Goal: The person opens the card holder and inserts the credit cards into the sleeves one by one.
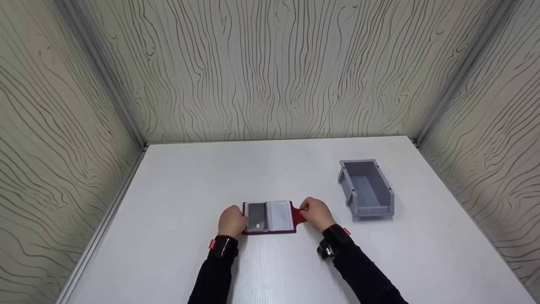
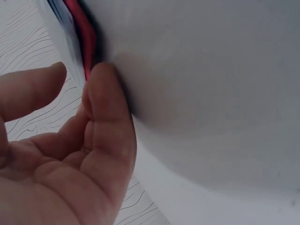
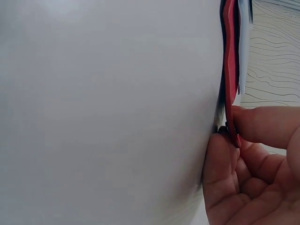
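Note:
A red card holder [image 1: 280, 232] lies spread open on the white table, with clear plastic sleeves inside. In its left sleeve shows a dark grey card [image 1: 257, 214] with a small pale square; the right sleeve looks whitish. My right hand [image 1: 317, 214] pinches the red strap [image 3: 230, 101] at the holder's right end between thumb and fingers, a dark snap button [image 3: 222, 129] beside the fingertips. At the left edge is my left hand [image 1: 232, 221]; its fingertips meet the red cover [image 2: 88, 42] while the thumb [image 2: 49, 84] stands apart from them.
Right of the hands stands a grey plastic bin [image 1: 366, 188], its inside facing up. Wood-grain panels [image 1: 274, 71] enclose the white table [image 1: 190, 177] at the back and both sides. Black wrist bands with cameras sit on both wrists.

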`<state>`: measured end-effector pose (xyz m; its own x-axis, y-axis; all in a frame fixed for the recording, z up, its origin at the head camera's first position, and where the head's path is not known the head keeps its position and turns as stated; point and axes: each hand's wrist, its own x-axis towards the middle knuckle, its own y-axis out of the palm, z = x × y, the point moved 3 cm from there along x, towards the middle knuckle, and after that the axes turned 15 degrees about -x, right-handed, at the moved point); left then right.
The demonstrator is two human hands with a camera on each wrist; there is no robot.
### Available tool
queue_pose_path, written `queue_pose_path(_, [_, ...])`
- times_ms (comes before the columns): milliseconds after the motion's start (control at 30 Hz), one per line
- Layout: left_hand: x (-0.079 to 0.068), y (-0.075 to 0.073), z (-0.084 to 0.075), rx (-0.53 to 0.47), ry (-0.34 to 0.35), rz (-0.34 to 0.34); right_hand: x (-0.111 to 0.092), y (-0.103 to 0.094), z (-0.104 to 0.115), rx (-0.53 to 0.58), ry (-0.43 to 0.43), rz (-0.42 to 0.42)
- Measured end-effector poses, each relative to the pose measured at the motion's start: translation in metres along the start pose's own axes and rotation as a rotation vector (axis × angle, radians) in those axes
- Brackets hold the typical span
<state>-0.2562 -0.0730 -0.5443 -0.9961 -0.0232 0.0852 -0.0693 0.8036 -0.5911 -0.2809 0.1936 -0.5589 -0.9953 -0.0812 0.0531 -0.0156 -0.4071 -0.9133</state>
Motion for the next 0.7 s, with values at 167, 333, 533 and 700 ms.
queue_pose_path(167, [0.002,-0.001,0.002,-0.04,0.014,-0.007,0.0,0.0,0.001,0.003,0.003,0.001])
queue_pose_path(333, [0.004,-0.003,0.0,-0.107,0.026,-0.051,0.0,0.0,0.001,-0.004,-0.001,0.001])
queue_pose_path(533, [0.005,-0.004,-0.011,-0.167,0.044,-0.053,0.0,0.0,0.001,-0.01,0.0,-0.005])
queue_pose_path(700, [0.003,-0.001,-0.024,-0.21,0.074,-0.049,0.0,0.0,0.001,-0.023,-0.015,-0.021])
